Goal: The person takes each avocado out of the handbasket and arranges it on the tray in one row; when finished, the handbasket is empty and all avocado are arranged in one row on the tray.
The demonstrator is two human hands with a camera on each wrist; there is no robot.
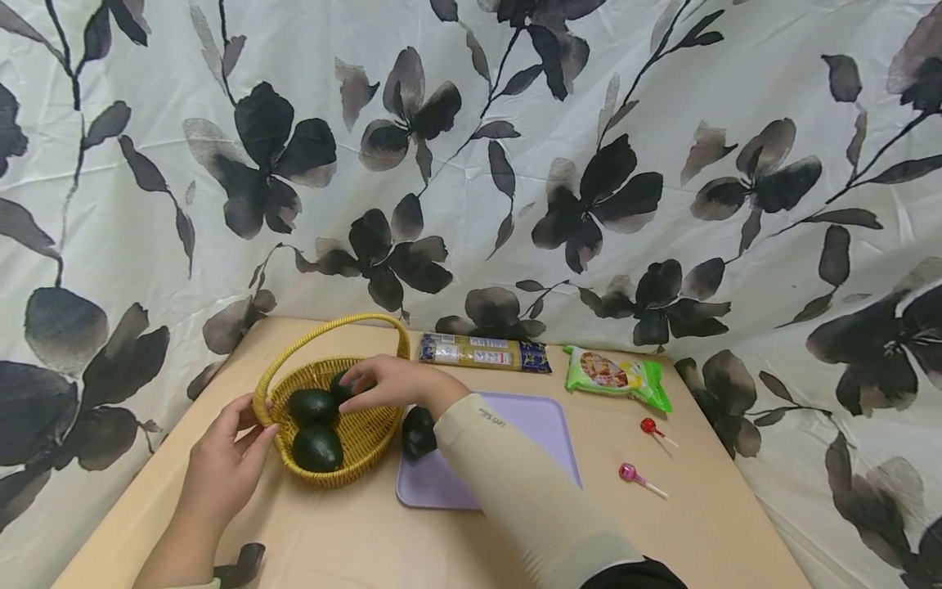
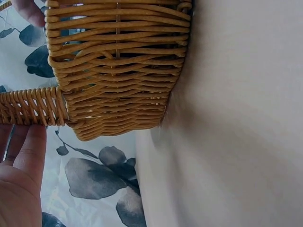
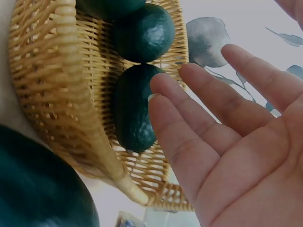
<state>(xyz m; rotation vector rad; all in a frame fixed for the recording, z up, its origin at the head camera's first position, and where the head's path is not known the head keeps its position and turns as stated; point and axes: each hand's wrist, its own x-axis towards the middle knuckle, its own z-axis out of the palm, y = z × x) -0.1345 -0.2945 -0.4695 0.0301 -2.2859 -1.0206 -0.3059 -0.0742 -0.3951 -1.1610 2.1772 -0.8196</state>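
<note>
A yellow wicker basket (image 1: 368, 458) with a tall arched handle stands on the left of the table and holds three dark green avocados (image 1: 318, 447). My left hand (image 1: 224, 462) grips it where the handle meets the rim, the thumb on one side and fingers on the other. Over the basket reaches my right hand (image 1: 393, 384), its fingers extended beside the farthest avocado (image 3: 135, 109) with nothing in the grasp. Another avocado (image 1: 419, 433) lies on the lilac tray (image 1: 530, 417), partly behind the right sleeve.
Behind the tray lies a long clear-and-blue packet (image 1: 482, 353), and right of it a green snack bag (image 1: 618, 378). Two lollipops, one red (image 1: 648, 425) and one pink (image 1: 628, 472), lie at the right. A floral cloth (image 1: 471, 180) hangs behind the table.
</note>
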